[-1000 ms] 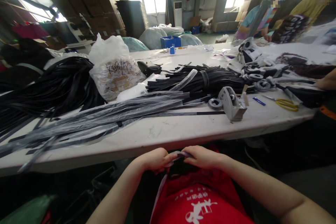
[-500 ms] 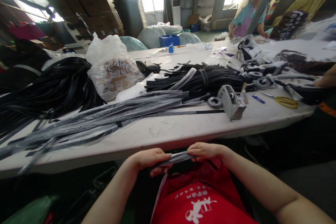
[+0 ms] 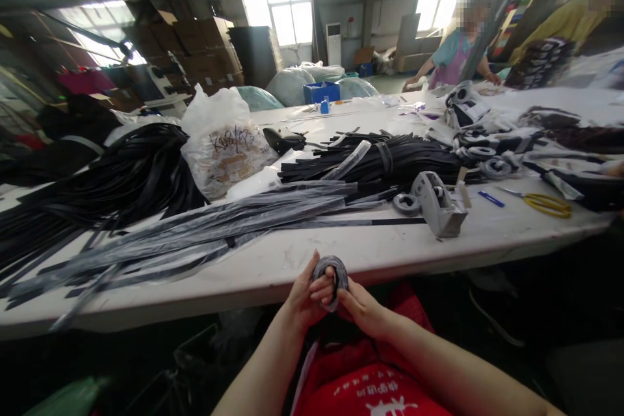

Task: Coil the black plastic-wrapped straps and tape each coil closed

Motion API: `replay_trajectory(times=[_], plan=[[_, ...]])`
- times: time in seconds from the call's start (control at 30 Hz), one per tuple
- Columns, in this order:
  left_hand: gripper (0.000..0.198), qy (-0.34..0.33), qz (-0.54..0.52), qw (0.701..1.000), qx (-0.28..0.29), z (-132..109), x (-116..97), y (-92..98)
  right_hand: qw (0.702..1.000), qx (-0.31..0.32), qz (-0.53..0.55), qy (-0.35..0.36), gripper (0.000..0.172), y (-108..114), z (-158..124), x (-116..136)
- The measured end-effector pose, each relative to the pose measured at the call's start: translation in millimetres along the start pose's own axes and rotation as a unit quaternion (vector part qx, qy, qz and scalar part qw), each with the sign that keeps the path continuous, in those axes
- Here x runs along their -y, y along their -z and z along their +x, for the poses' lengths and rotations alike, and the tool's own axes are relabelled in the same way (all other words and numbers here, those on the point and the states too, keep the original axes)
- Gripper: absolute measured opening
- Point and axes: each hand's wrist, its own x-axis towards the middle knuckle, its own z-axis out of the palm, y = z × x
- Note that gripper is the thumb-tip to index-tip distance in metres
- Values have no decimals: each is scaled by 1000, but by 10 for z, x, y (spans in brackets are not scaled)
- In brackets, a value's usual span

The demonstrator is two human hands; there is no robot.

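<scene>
A coiled dark strip in clear plastic wrap [image 3: 340, 268] forms a small ring just in front of the table edge. My left hand [image 3: 312, 292] holds the ring from the left, with its fingers passing through the middle. From the right, my right hand [image 3: 358, 305] grips the lower side of the coil. Beyond them on the table lie several long plastic-wrapped black strips [image 3: 195, 234]. A similar finished-looking coil [image 3: 406, 203] rests beside a grey tape dispenser [image 3: 439, 205].
The white table [image 3: 302, 250] bears a tied bundle of black strips [image 3: 409, 159], a loose black pile [image 3: 136, 175], a marked plastic bag [image 3: 227, 149], a blue pen [image 3: 491, 199] and yellow-handled scissors [image 3: 546, 204]. A co-worker [image 3: 455, 55] stands across the table.
The strip stretched between my hands is now a round coil. My hands have come together around it, slightly higher in view. The camera view has tilted up a little.
</scene>
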Motion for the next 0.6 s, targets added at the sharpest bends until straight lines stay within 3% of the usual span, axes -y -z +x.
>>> replay_trajectory(times=[0.1,0.17,0.27,0.33,0.4,0.47,0.53,0.6], plan=[[54,-52,-59,996,-28,66,120,-34,988,-62,140,-4,67,-99,69,-29],[49,-65,-18,996,-55,87,159,18,982,-75,174,-9,66,-51,60,8],[45,-120,138,972,-148,78,155,146,992,-55,96,-59,60,163,-39,145],[51,-143,214,948,-186,42,131,201,993,22,19,-116,58,338,-120,256],[52,-128,312,929,-153,3,115,202,976,130,-48,-168,56,481,-180,332],[46,-93,461,879,-81,-19,119,161,953,209,-93,-200,55,564,-207,343],[36,-68,552,830,-37,-11,138,115,949,220,-102,-200,53,587,-212,297],[33,-76,562,822,-53,20,161,90,961,188,-86,-181,54,559,-206,225]])
